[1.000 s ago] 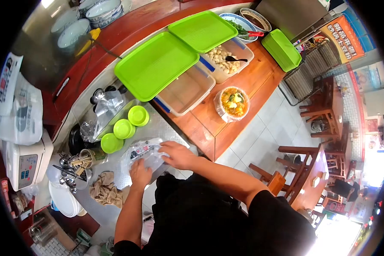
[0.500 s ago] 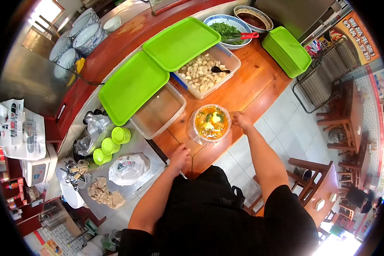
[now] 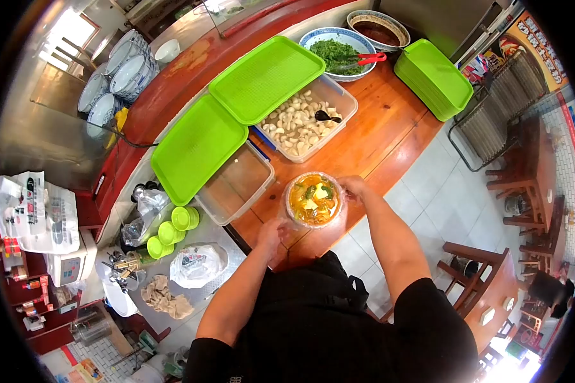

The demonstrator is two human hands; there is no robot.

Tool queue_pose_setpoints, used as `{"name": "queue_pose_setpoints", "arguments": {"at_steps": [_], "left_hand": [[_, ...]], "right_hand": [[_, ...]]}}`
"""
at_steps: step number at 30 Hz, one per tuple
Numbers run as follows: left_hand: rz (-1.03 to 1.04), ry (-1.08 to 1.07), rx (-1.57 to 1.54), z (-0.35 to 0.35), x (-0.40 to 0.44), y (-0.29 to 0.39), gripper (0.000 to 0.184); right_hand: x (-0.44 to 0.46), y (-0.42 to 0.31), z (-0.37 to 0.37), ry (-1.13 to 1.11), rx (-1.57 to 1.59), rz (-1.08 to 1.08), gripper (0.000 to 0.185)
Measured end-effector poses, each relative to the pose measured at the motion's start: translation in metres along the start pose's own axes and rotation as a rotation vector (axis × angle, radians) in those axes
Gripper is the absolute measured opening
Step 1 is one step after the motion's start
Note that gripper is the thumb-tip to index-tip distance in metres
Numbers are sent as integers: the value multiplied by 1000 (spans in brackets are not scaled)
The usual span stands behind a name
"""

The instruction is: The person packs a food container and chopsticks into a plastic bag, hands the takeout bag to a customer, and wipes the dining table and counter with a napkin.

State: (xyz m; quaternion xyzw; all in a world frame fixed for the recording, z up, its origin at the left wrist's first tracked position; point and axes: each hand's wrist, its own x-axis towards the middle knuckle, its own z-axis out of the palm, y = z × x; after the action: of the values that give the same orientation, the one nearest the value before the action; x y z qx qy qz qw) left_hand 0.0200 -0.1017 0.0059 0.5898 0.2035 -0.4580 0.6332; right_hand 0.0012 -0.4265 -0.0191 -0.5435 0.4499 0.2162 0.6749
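At the near left, a crumpled beige cloth [image 3: 165,297] and a bunched white plastic bag [image 3: 198,265] are lying on the metal counter [image 3: 233,255]; right of them, a round bowl [image 3: 314,226] of orange soup [image 3: 314,200] is sitting by the near edge of the wooden tabletop [image 3: 370,118], thin clear film [image 3: 289,203] ringing its rim; the left hand [image 3: 273,233] is flanking it at the near left, the right hand [image 3: 352,187] at the far right, both with fingers bending towards the rim; whether they are pinching the film, gripping the wall or only touching, I cannot tell.

Judging by that fill, the bowl is probably weighing heavy for its size and likely to slop at any tilt; the film is looking soft, slippery and easily torn, hardly offering a hold to trust with the load; the wall, mostly hidden, may be flexing under a squeeze; a surer hold would be coming from both hands opposite each other, low on the sides, fingers supporting the base.

Farther off, a clear plastic tub [image 3: 248,197] is standing left of a tub of pale cloves [image 3: 294,121]; two green trays [image 3: 268,80] are partly covering them; at the far side, a blue-and-white bowl [image 3: 306,43] is holding chopped herbs [image 3: 332,54] and red-handled tongs [image 3: 370,58].
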Motion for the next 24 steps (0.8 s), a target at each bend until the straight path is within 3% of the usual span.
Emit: {"name": "queue_pose_setpoints", "arguments": {"at_steps": [2, 8, 11, 15, 18, 20, 24], "left_hand": [[17, -14, -226, -5, 6, -5, 20], [90, -105, -334, 5, -13, 9, 20], [46, -143, -316, 12, -15, 17, 18], [47, -111, -225, 18, -13, 17, 14], [124, -74, -210, 22, -18, 22, 10], [165, -92, -125, 26, -22, 26, 8], [206, -61, -111, 36, -38, 35, 9]], "right_hand": [[-2, -8, -2, 57, -49, 4, 21], [-15, -18, -7, -139, 156, -285, 18], [-25, -18, -4, -167, 19, -400, 17], [-54, -31, 5, -167, -184, -397, 20], [-74, -49, 10, -265, -240, -265, 22], [-95, -67, 19, -178, -644, -144, 24], [-82, -60, 22, -235, -830, -168, 32]]}}
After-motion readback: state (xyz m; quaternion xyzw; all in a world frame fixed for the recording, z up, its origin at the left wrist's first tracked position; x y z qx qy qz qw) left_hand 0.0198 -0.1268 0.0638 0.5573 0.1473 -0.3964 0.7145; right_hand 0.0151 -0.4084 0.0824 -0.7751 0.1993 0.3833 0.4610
